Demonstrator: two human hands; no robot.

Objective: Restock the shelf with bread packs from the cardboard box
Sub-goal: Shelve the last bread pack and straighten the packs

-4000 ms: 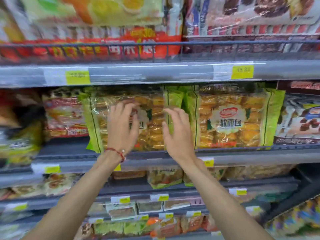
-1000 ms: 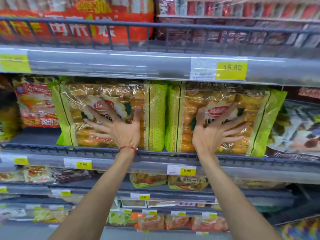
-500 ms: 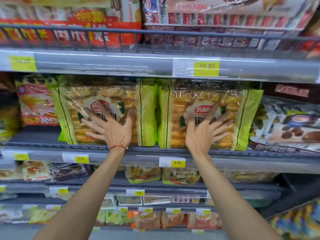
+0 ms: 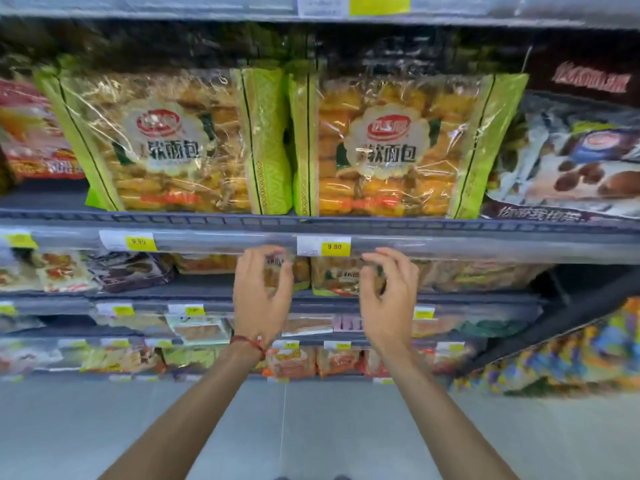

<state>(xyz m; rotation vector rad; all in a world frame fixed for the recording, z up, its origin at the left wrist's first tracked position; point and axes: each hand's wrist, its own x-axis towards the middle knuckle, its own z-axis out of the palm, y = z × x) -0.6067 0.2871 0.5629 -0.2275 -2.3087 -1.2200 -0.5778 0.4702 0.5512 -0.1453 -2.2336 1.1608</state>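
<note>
Two large bread packs with green edges stand upright side by side on the grey shelf (image 4: pixel 207 220): the left pack (image 4: pixel 166 147) and the right pack (image 4: pixel 391 147). Both touch at their inner edges. My left hand (image 4: pixel 259 299), with a red string on the wrist, hangs in the air below the shelf's front rail, fingers loosely curled, holding nothing. My right hand (image 4: pixel 391 299) is level with it, a little to the right, also empty with curled fingers. No cardboard box is in view.
A red pack (image 4: pixel 31 133) sits left of the bread packs, and a dark chocolate-snack pack (image 4: pixel 571 161) lies to their right. Lower shelves (image 4: pixel 207 299) hold several smaller bread packs. Yellow price tags (image 4: pixel 334 245) line the rail. Grey floor (image 4: pixel 311 427) lies below.
Both hands have come off the fronts of the two bread packs and dropped below the shelf rail, fingers curling in. The view has tilted downward, showing the floor.
</note>
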